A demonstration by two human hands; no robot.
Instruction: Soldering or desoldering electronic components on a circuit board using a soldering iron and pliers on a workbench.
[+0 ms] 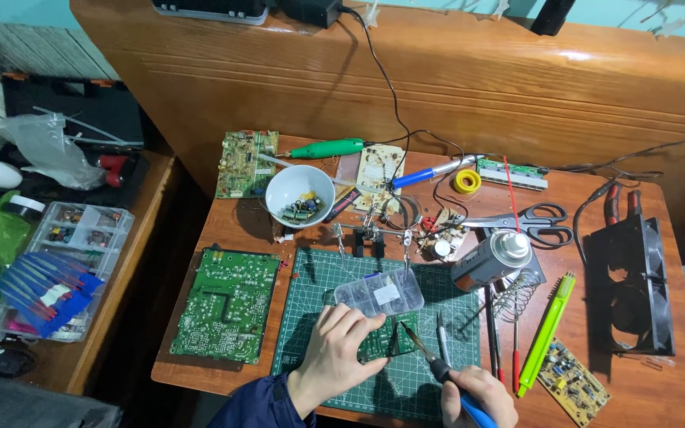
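Note:
My left hand [336, 354] presses down on a small green circuit board [400, 331] lying on the green cutting mat [315, 277], fingers curled over its left part. My right hand [481, 394] grips a soldering iron with a blue handle [438, 368], its tip angled up-left and touching the board's right side. A clear plastic parts box [379, 292] rests on the mat just above the board. Thin tweezers [443, 333] lie beside the iron.
A large green circuit board [226, 303] lies left of the mat. A white bowl of components [300, 196], helping-hands clamp [374, 235], spray can [491, 258], scissors [545, 222], coiled iron stand [519, 295], black fan [632, 277] and a small yellow board [572, 381] crowd the table.

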